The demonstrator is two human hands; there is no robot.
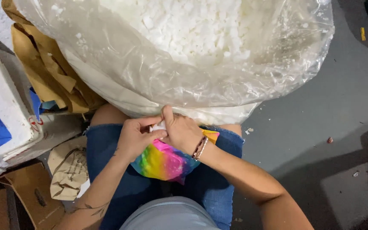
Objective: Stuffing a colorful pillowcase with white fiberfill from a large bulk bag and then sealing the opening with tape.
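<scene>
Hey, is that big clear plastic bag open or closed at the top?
Open: the plastic bag gapes wide, its white flakes lying uncovered inside.

A small white lump (158, 126) sits pinched between the fingertips of both hands, just above a rainbow-coloured cloth (165, 162). The cloth, streaked pink, yellow, green and blue, lies bunched on the lap, sagging between the thighs, partly covered from above.
</scene>
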